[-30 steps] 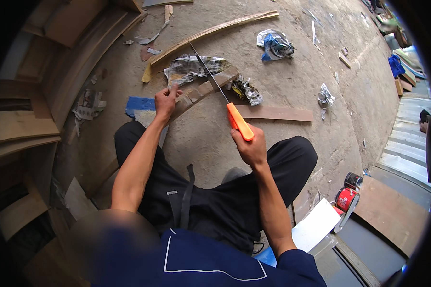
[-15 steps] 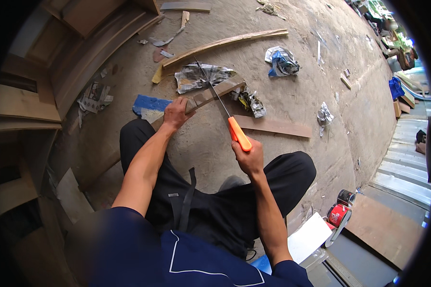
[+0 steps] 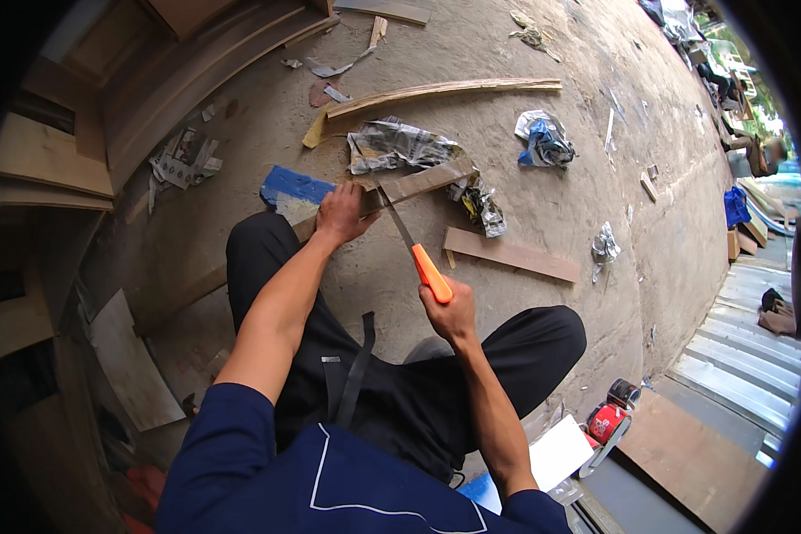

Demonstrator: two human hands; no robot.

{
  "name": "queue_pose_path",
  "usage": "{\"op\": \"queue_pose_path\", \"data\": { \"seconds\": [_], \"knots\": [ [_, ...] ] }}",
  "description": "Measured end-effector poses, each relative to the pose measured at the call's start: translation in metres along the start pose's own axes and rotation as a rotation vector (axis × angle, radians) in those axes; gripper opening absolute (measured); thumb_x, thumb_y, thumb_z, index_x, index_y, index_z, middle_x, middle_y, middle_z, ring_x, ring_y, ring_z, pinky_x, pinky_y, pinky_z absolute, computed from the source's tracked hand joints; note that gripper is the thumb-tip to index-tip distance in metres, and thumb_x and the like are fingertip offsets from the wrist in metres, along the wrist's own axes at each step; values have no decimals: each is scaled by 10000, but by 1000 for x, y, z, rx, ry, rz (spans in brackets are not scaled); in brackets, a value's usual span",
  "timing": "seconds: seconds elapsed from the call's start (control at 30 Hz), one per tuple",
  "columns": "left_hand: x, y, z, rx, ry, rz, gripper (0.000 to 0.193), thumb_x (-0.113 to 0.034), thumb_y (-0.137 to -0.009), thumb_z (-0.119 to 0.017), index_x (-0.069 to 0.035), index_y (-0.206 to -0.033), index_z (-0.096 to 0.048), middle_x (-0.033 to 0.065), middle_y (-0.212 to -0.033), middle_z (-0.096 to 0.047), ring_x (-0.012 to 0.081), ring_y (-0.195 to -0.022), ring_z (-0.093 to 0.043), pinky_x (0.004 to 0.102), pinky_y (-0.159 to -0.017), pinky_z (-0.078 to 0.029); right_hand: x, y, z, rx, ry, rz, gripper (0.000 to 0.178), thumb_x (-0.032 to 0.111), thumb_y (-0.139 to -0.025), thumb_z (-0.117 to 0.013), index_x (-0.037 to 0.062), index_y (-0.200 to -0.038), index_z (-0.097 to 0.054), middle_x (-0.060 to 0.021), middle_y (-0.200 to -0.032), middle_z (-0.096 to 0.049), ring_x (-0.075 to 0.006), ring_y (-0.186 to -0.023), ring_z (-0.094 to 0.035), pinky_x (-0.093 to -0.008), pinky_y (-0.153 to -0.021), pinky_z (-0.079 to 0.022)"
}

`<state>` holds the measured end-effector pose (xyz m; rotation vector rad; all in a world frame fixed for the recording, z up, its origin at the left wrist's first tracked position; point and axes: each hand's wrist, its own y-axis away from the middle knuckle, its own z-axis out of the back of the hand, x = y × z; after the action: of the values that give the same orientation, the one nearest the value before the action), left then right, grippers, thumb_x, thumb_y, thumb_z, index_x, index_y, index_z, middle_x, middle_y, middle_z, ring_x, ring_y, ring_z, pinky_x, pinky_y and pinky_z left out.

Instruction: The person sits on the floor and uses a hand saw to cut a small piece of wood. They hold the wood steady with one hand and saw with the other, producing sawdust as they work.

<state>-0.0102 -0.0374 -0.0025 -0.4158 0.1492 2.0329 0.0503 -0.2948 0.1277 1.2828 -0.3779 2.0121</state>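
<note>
With its orange handle in my closed right hand (image 3: 449,309), a hand saw (image 3: 430,271) slants up and left. Its narrow dark blade meets a long brown wooden board (image 3: 432,179). My left hand (image 3: 342,212) presses on that board just left of the blade, fingers wrapped over its edge. The board runs from beside my left knee toward the crumpled newspaper (image 3: 400,145). A blue piece (image 3: 295,184) lies on the floor by my left hand. The underside of the board is hidden.
A shorter flat board (image 3: 513,254) lies right of the saw. Beyond is a long split wood strip (image 3: 445,92). Crumpled blue-and-white paper (image 3: 544,140) rests at the right. Wooden cabinet frames (image 3: 58,165) stand along the left. A red tape roll (image 3: 607,423) is at the lower right.
My right hand has drawn the saw back toward me, so less blade sticks out past the board. My left hand keeps its hold on the board. The whole view has shifted slightly.
</note>
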Motion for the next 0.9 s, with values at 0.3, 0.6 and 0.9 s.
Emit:
{"op": "queue_pose_path", "data": {
  "seconds": [0.3, 0.6, 0.9],
  "knots": [
    [6, -2, -2, 31, 14, 36, 616, -492, -733, -751, -17, -1052, -523, 135, -990, -553, 306, -985, -573, 419, -790, -472, 6, 11, -4, 43, 64, -47, 177, 150, -780, -651, -14, -731, -607, -191, -605, -574, -335, -539, -599, -386, -537, -458],
    [7, -11, -11, 38, 33, 144, 625, -432, -672, -826, -34, -1056, -535, 122, -1022, -569, 297, -995, -589, 416, -804, -480, 11, -22, -30, 19, 190, -81, 236, 189, -782, -642, -20, -690, -583, -232, -627, -572, -395, -567, -594, -416, -546, -466],
    [3, 4, -16, 72, -18, 13, 621, -433, -662, -831, -45, -1045, -534, 106, -990, -561, 284, -975, -582, 409, -769, -469, 16, 8, -20, 67, 69, -199, 223, 180, -784, -638, -20, -701, -584, -208, -599, -555, -355, -511, -553, -399, -532, -443]
  ]
}}
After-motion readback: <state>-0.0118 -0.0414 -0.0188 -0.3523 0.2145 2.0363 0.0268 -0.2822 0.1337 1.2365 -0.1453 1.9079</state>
